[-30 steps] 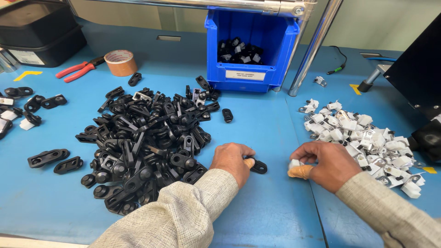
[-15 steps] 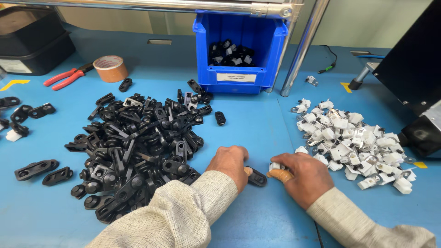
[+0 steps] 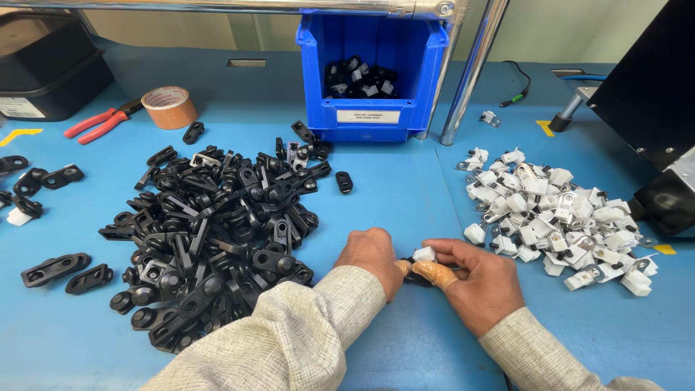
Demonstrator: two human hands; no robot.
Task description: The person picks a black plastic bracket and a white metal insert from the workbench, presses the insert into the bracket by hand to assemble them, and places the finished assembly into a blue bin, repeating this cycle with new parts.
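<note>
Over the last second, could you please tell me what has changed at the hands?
The right hand has moved left from the white pile to meet the left hand, bringing a small white piece onto the black part. Both piles and the blue bin stayed put.

A heap of black plastic clips (image 3: 217, 224) fills the left centre of the blue desk (image 3: 405, 195), and a heap of white plastic clips (image 3: 557, 217) lies at right. Between them, lower centre, both hands (image 3: 434, 271) meet. An open-fronted blue plastic bin (image 3: 373, 69) stands at upper centre, with a roll of brown tape (image 3: 169, 107) at upper left.
</note>
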